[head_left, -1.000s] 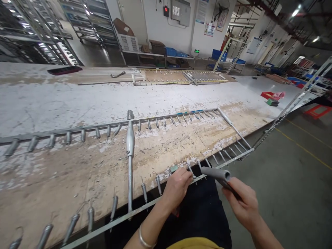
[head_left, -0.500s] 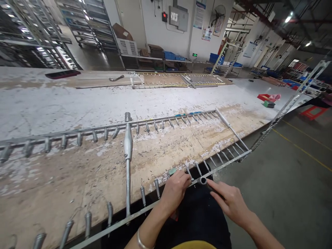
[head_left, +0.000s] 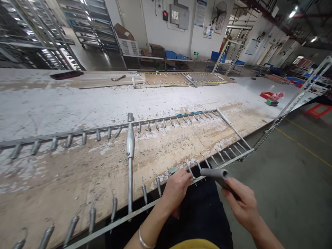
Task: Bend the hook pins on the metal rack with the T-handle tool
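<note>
A long metal frame lies over the table's near edge, with springs [head_left: 144,193] hooked in a row along its near rail [head_left: 145,207]. My left hand [head_left: 177,186] is at this rail, fingers pinched together beside a spring; what the fingertips hold is hidden. In my right hand [head_left: 242,204] is a grey tube-headed tool [head_left: 212,173] with a dark handle. Its round open end faces me, and its head lies just above the rail, right of my left hand. A thick-sleeved crossbar [head_left: 130,145] joins the rails to the left.
More springs hang from the far rail [head_left: 77,135]. A second frame [head_left: 166,79], a wrench [head_left: 118,78] and a dark tray [head_left: 66,74] lie across the white table [head_left: 38,107]. A red box [head_left: 266,95] stands at right. An upright metal frame [head_left: 287,107] leans past the table's right edge.
My right hand has moved right and swung the tool so that its head now shows from the side. My left hand stays at the rail. The view has shifted slightly.
</note>
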Demonstrator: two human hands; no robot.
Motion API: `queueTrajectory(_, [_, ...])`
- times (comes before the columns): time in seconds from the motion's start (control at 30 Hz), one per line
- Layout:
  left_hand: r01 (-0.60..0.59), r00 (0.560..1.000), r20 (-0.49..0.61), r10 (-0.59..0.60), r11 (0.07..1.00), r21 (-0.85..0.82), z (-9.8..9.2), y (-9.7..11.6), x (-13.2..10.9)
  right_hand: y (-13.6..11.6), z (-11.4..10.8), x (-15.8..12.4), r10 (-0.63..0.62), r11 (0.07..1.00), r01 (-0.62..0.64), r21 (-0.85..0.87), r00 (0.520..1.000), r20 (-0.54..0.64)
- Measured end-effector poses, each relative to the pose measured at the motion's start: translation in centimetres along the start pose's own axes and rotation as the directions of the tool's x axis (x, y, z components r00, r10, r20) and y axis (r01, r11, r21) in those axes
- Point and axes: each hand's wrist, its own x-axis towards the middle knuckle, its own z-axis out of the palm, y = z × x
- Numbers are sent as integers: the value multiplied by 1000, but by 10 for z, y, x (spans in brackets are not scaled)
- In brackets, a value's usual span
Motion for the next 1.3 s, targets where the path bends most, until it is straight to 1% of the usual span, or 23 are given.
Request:
queueTrajectory(0.03, [3, 1000, 1, -3, 1000, -2, 0, 0, 0, 1, 1, -1, 0, 1000, 0, 1, 1000, -23])
queueTrajectory(0.07, [2, 1000, 2, -2, 1000, -6, -1, 0, 0, 1, 3, -2, 2, 1000, -2, -16, 1000, 7])
queueTrajectory(0.17, [-11, 1000, 9, 12, 1000, -20, -2, 0, 0, 3, 7, -3, 10, 996, 12, -91, 972, 233])
queueTrajectory(0.2, [-13, 1000, 9, 13, 1000, -21, -2, 0, 0, 2, 7, -2, 5, 995, 20, -95, 966, 257])
queueTrajectory(0.23, [-14, 1000, 8, 14, 1000, -21, -2, 0, 0, 2, 7, -1, -5, 997, 23, -77, 972, 236])
queueTrajectory(0.33, [1, 1000, 11, -1, 1000, -23, -2, 1, 0, -1, 5, 2, -38, 999, 37, 23, 999, 29])
queueTrajectory(0.37, [5, 1000, 14, -5, 1000, -27, -2, 1, 0, -2, 5, 2, -37, 999, 37, 27, 999, 4])
queueTrajectory(0.4, [7, 1000, 17, -7, 999, -31, -2, 1, 0, -1, 5, 2, -31, 999, 31, 7, 999, 29])
queueTrajectory(0.5, [3, 1000, 21, -2, 999, -51, -3, 1, 1, 0, 4, 1, 31, 995, -7, -102, 971, 237])
queueTrajectory(0.53, [0, 1000, 21, 1, 998, -55, -3, 1, 1, 0, 4, 0, 48, 994, -20, -112, 964, 263])
queueTrajectory(0.57, [0, 1000, 20, 1, 999, -54, -4, 1, 1, 0, 2, -1, 54, 994, -31, -100, 971, 234])
queueTrajectory(0.67, [14, 1000, 20, -13, 999, -30, -3, 1, 1, -1, 1, -2, 41, 999, -40, -34, 999, 8])
queueTrajectory(0.7, [21, 1000, 22, -20, 999, -25, -3, 1, 1, -1, 2, -2, 38, 999, -38, -34, 999, -18])
queueTrajectory(0.73, [24, 999, 22, -23, 999, -25, -3, 1, 1, -1, 3, -2, 40, 998, -39, -52, 999, 7])
queueTrajectory(0.83, [19, 1000, 20, -18, 999, -34, -3, 1, 0, -1, 5, 0, 66, 992, -39, -122, 973, 221])
queueTrajectory(0.87, [15, 1000, 19, -14, 999, -30, -3, 1, 0, -2, 4, 1, 68, 992, -37, -123, 965, 254])
queueTrajectory(0.9, [12, 1000, 19, -11, 1000, -25, -3, 1, 0, -2, 2, 1, 55, 994, -30, -106, 970, 239])
queueTrajectory(1.0, [13, 1000, 16, -13, 1000, -22, -3, 1, 0, -3, 0, 0, 6, 1000, -5, -29, 999, 33])
queueTrajectory(1.03, [16, 1000, 13, -16, 999, -31, -3, 1, 0, -3, 2, -1, 0, 1000, 0, -22, 1000, -5])
queueTrajectory(1.07, [18, 1000, 11, -18, 999, -41, -3, 1, 0, -1, 3, -1, 3, 999, -3, -32, 1000, 6])
queueTrajectory(1.2, [10, 1000, -2, -10, 998, -57, -2, -1, -1, 3, 6, -1, 64, 995, -44, -91, 969, 239])
queueTrajectory(1.23, [5, 1000, -4, -5, 999, -52, -2, -1, -1, 3, 4, -1, 67, 996, -50, -78, 972, 226])
queueTrajectory(1.3, [1, 1000, -8, -1, 999, -37, -2, -1, -1, 3, 0, -3, 64, 997, -61, -38, 994, 84])
